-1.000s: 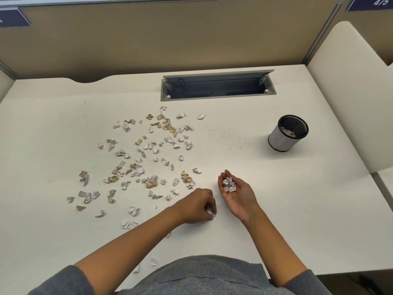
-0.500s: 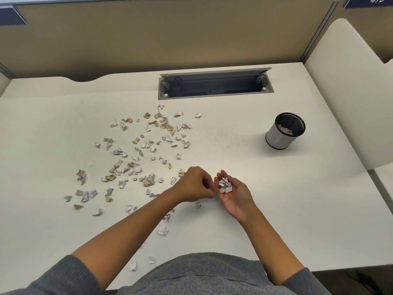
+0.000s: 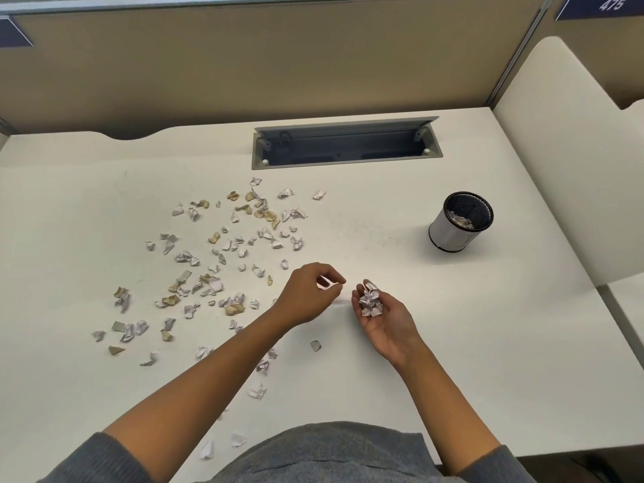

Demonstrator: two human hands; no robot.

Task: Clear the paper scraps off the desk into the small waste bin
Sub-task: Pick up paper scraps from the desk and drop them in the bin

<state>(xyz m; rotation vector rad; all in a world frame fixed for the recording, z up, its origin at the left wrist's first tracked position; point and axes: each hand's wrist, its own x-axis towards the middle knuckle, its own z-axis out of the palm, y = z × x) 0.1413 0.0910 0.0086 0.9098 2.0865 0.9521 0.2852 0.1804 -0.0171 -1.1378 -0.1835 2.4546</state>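
Several crumpled white and tan paper scraps (image 3: pixel 223 270) lie scattered over the left and middle of the white desk (image 3: pixel 470 343). My right hand (image 3: pixel 386 322) rests palm up on the desk, cupped around a small heap of white scraps (image 3: pixel 371 298). Just left of it my left hand (image 3: pixel 308 296) hovers with thumb and forefinger pinched on a small white scrap (image 3: pixel 324 283). The small waste bin (image 3: pixel 449 237), white with a black mesh rim, stands upright at the right, with a few scraps inside. More scraps (image 3: pixel 258 390) lie under and beside my left forearm.
A grey recessed cable tray (image 3: pixel 345 125) with its flap open sits at the back of the desk. Beige partition walls close off the back and right. A cream panel (image 3: pixel 557 151) stands just right of the bin. Loose scraps (image 3: pixel 223 444) lie at the front edge.
My left hand lifted from the desk near the front, came up beside my right palm and stays there. The heap in my right palm looks bigger. The right hand has hardly moved.
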